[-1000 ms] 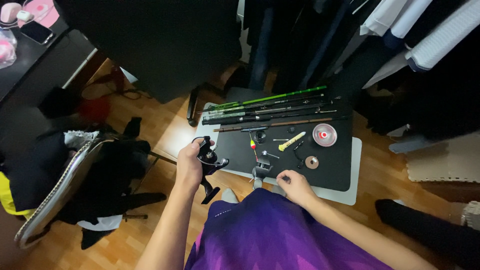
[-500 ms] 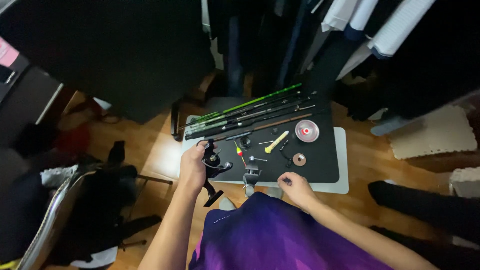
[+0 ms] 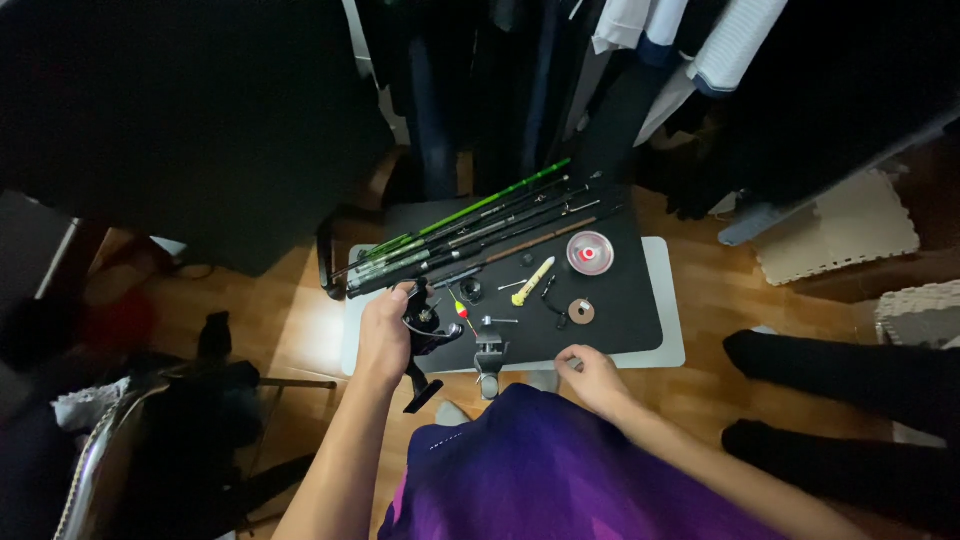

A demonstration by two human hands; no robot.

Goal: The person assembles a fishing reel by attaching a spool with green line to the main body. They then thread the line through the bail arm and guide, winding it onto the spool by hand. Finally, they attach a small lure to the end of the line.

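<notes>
Left hand (image 3: 383, 335) is clamping a black fishing reel (image 3: 428, 325) at the bench (image 3: 668, 300) edge; right hand (image 3: 592, 377), loosely curled and empty, is resting beside the near edge.

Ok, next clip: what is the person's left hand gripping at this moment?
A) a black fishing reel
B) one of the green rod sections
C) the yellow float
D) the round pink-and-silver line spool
A: the left hand is closed around a black fishing reel at the near left edge of the black mat, while the right hand rests at the mat's near edge.
</notes>
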